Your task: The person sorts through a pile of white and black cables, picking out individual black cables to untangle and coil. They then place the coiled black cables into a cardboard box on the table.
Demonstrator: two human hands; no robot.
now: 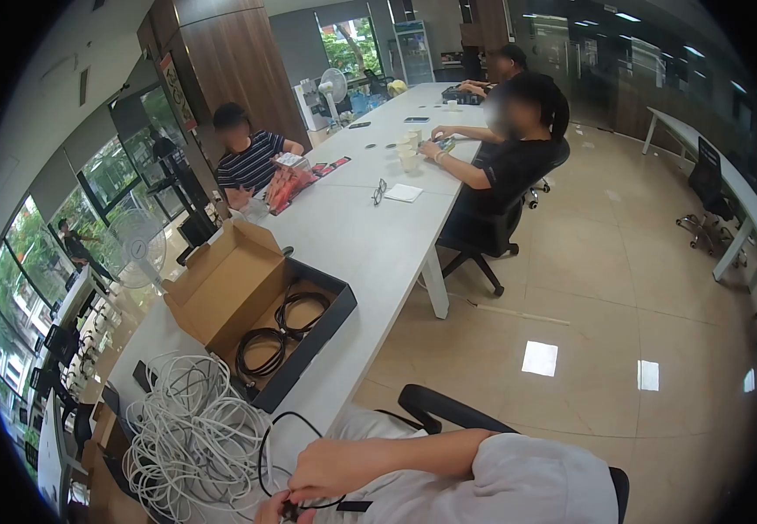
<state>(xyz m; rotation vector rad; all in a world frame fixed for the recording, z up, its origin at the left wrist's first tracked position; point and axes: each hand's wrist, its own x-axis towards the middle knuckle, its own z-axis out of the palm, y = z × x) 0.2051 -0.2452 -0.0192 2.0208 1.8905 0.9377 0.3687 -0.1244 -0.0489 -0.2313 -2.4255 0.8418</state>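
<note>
A black cable (262,454) rises in a loose loop from my two hands at the bottom of the view. My right hand (330,469) is closed, with its fingers pinched on the cable just above my lap. Just below it my left hand (275,510) is closed round a dark part of the same cable, partly cut off by the lower edge. Beside them lies a big tangled heap of white cable (191,437). Behind the heap an open cardboard box (304,362), black outside and brown inside, holds coiled black cables (265,351).
The long white table (322,231) runs away from me. Farther along it are red packages (289,188), glasses (379,191), white paper (405,193) and several cups (409,157). Several people sit along its sides. A black chair armrest (448,406) is close by my right arm.
</note>
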